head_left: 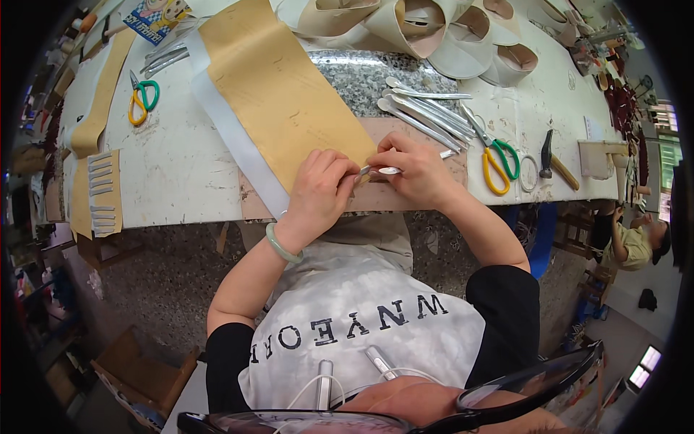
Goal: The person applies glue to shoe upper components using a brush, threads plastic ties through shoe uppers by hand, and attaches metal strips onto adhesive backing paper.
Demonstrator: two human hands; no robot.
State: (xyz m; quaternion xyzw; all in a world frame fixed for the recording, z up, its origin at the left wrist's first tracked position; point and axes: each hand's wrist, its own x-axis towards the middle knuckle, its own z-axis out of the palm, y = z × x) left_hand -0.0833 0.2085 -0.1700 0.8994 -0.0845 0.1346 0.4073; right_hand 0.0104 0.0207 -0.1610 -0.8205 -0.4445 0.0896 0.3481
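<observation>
Both hands meet at the near corner of a large tan sheet (278, 83), over a pinkish board at the table's front edge. My left hand (323, 182), with a pale green bangle (280, 244) on its wrist, pinches one end of a narrow silvery strip (390, 171). My right hand (410, 169) is closed on the same strip, its fingertips close to the left ones. Part of the strip is hidden by the fingers. Beyond the right hand lies a pile of similar silvery strips (426, 114). A white sheet (235, 134) shows under the tan one.
Right of the hands lie scissors (497, 160) with yellow and green handles, a ring (528, 173) and a hammer (557, 163). Other scissors (141, 100) and a tan card (105, 192) with several strips are at left. Pale shoe-like pieces (416, 29) line the back.
</observation>
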